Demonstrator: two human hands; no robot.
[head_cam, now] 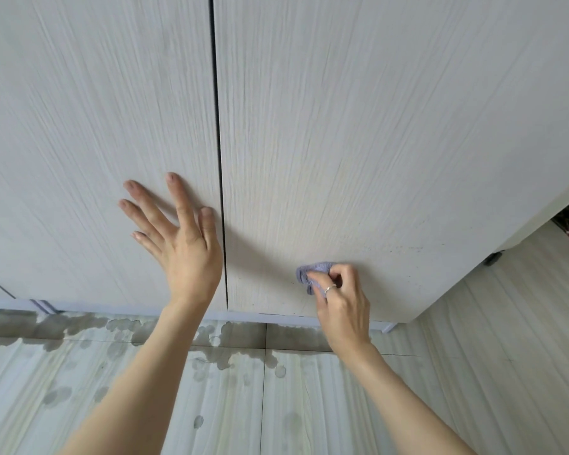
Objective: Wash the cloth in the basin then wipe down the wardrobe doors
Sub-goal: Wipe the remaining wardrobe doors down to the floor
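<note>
Two wardrobe doors fill the view, split by a dark vertical gap (218,133). The left hand (178,238) lies flat with fingers spread on the left door (79,110), just beside that gap. The right hand (337,297), a ring on one finger, has its fingers curled round a small bunched purple cloth (312,274) and presses it against the lower part of the right door (375,110), near the bottom edge. The basin is not in view.

Dark specks (388,249) dot the right door beside and beyond the cloth — the patch being worked on, as far as I can judge.

Risks from here:
- The cloth is wadded so small that only a little of it meets the panel; strokes may skip specks or smear them along the grain.
- Puddles and drips (217,343) spread over the floor tiles (309,405) right below the doors. A knee or foot shifting there could slip — and a sodden cloth would add more water.
- Water running down to the bottom edge of the door could soak into the board if left standing.
- The bracing palm may leave a print on the left door, which would then need another wipe.
- Hard pressure low on the right door could push it inward or rattle it in its frame.
</note>
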